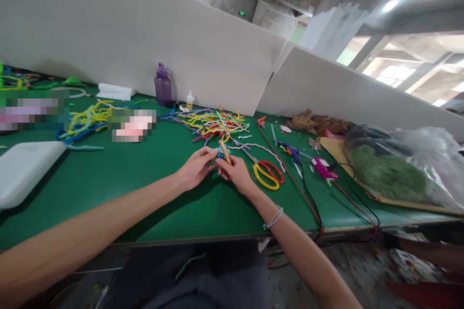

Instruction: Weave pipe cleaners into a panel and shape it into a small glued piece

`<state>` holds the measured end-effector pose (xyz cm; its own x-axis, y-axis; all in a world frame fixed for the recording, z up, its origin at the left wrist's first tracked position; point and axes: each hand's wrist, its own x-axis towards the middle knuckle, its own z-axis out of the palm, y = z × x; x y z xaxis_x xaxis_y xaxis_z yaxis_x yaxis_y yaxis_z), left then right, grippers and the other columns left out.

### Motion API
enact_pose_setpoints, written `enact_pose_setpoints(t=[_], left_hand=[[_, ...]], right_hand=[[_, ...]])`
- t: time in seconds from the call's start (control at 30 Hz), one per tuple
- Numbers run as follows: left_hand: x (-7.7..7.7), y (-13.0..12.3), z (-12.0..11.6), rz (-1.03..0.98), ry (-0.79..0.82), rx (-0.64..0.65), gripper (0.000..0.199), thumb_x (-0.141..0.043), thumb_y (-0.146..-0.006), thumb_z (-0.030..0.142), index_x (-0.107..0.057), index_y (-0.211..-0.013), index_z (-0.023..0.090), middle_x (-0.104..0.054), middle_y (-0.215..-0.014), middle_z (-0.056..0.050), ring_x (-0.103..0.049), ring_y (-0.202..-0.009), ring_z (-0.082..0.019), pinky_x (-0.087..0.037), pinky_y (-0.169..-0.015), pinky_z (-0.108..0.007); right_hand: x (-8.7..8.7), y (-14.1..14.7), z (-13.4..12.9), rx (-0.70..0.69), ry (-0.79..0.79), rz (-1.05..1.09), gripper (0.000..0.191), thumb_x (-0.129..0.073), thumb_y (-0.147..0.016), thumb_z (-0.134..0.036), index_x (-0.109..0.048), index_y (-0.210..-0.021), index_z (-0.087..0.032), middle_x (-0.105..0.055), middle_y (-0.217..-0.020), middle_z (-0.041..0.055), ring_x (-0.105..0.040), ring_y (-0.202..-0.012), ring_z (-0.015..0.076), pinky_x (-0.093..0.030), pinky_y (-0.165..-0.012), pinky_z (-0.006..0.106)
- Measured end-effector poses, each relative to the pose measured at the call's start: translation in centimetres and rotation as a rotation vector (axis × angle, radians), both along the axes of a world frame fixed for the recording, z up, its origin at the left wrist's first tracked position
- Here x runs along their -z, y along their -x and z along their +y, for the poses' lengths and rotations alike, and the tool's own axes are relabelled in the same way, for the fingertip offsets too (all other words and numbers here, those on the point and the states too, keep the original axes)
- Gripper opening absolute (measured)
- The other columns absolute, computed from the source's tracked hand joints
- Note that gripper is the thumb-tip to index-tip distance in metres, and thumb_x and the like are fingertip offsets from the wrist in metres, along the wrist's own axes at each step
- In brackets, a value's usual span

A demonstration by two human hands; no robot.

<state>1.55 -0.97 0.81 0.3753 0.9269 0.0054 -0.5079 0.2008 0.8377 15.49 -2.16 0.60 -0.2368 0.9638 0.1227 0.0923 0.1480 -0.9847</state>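
My left hand [198, 169] pinches a small blue fuzzy piece [219, 153] above the green table, its fingers closed on it. My right hand [236, 174] is closed round a short tan stick [225, 151], which looks wooden and points up and away against the blue piece. The fingers hide much of the blue piece. Just beyond both hands lies a loose heap of colourful fuzzy stems [217, 123]. To the right of my right hand lie scissors [268, 174] with one red and one yellow handle loop.
A purple bottle [163, 88] and a small glue bottle [189, 100] stand by the partition. Two corded glue guns [290, 151] [324, 168] lie right, near a clear bag [387, 169] of green material. At left are a white case [29, 169] and yellow-blue stems [87, 118].
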Motion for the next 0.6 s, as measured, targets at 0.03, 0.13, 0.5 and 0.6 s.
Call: enact_pose_setpoints(t=[0.03,0.13,0.5,0.6], left_hand=[[0.05,-0.05,-0.03,-0.006,-0.006,-0.006,0.020,-0.065,-0.073,0.028,-0.050,-0.067,0.017,-0.060,-0.064,0.002,-0.058,-0.057,-0.011,-0.048,-0.062,-0.027],[0.15,-0.16,-0.11,-0.021,-0.002,-0.034,0.021,-0.067,-0.071,0.028,-0.050,-0.068,0.017,-0.061,-0.066,0.002,-0.058,-0.059,-0.012,-0.048,-0.061,-0.027],[-0.58,-0.08,-0.43,0.000,-0.060,-0.039,0.023,-0.065,-0.074,0.028,-0.045,-0.068,0.018,-0.058,-0.062,0.004,-0.057,-0.054,-0.011,-0.047,-0.061,-0.027],[-0.42,-0.17,-0.47,-0.007,-0.076,-0.042,0.023,-0.065,-0.074,0.028,-0.045,-0.068,0.018,-0.059,-0.064,0.004,-0.058,-0.054,-0.011,-0.047,-0.065,-0.029]], right_hand=[[0.10,0.06,-0.01,0.014,-0.002,-0.003,0.031,-0.056,-0.072,-0.045,-0.050,-0.064,-0.016,-0.051,-0.051,-0.0025,-0.038,-0.036,0.0049,-0.028,-0.036,0.019],[0.45,0.25,0.00,0.059,-0.019,-0.019,0.030,-0.056,-0.072,-0.044,-0.050,-0.064,-0.016,-0.050,-0.049,-0.0032,-0.038,-0.036,0.0047,-0.028,-0.035,0.019],[0.08,0.21,0.03,0.004,0.027,0.047,0.033,-0.051,-0.076,-0.049,-0.052,-0.069,-0.016,-0.052,-0.054,-0.0025,-0.039,-0.036,0.0042,-0.025,-0.033,0.017],[0.59,0.52,0.08,0.071,-0.010,0.027,0.035,-0.050,-0.077,-0.048,-0.050,-0.064,-0.016,-0.048,-0.049,-0.0034,-0.037,-0.035,0.0041,-0.027,-0.034,0.018]])
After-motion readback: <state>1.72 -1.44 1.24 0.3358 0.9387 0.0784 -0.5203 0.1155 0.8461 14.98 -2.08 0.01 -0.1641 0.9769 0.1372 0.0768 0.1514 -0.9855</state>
